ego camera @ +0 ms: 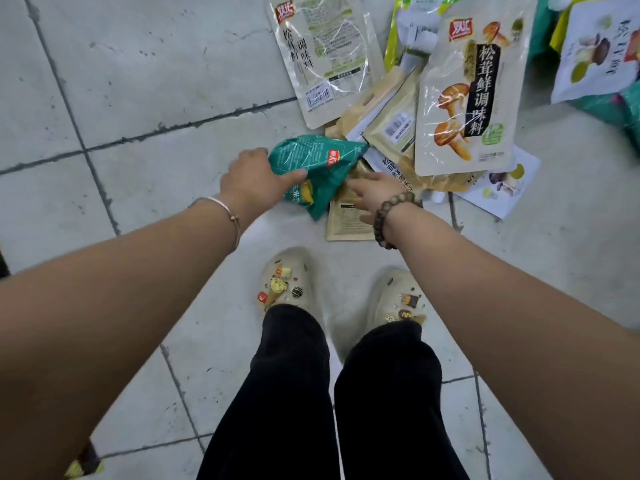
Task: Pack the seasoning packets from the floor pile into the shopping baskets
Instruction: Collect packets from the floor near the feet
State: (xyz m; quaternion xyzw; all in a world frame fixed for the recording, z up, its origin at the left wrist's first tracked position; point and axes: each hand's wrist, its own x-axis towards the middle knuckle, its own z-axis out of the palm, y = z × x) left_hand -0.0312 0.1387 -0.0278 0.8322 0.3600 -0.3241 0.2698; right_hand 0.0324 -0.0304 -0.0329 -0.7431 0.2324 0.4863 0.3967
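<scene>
My left hand (254,178) grips a crumpled green seasoning packet (313,164), thumb across its front, just above the floor. My right hand (375,194) reaches beside it with fingers stretched flat over a tan packet (343,225) lying on the tiles. Behind them spreads the pile: a large beige mushroom seasoning packet (471,95) face up, another beige packet (325,53) showing its back, and several tan packets (391,123) underneath. No shopping basket is in view.
My two feet in beige clogs (289,284) stand on the grey tiled floor (138,81) right before the pile. More packets, white (595,46) and green (623,109), lie at the top right. A yellow-black object (83,465) sits at the bottom left edge.
</scene>
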